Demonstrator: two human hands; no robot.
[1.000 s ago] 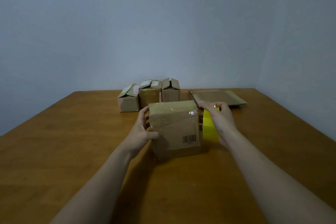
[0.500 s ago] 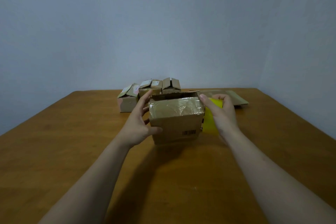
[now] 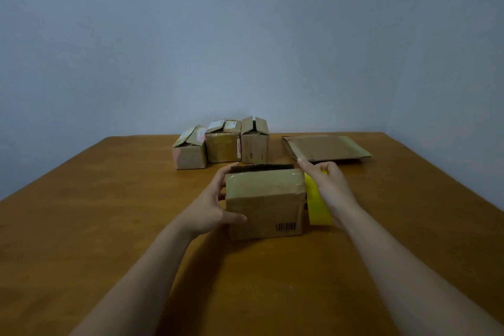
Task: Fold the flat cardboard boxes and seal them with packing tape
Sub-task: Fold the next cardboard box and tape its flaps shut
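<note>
The left hand [image 3: 214,207] clasps the box [image 3: 266,200] to steady it on the counter [image 3: 109,226], while the right hand [image 3: 331,185] grips the tape [image 3: 317,206] just beside it, seemingly ready to seal.

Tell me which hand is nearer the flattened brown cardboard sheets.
Right. The right hand sits just before the flattened brown cardboard sheets; the left hand grips the taped cardboard box, farther left.

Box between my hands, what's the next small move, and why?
Probably tip the box towards you so its far side faces up. Its top looks glossy and taped, while a raw flap edge shows along the far rim, apparently unsealed. The left hand grips the left side and the right hand holds the yellow tape roll at the right side.
</note>
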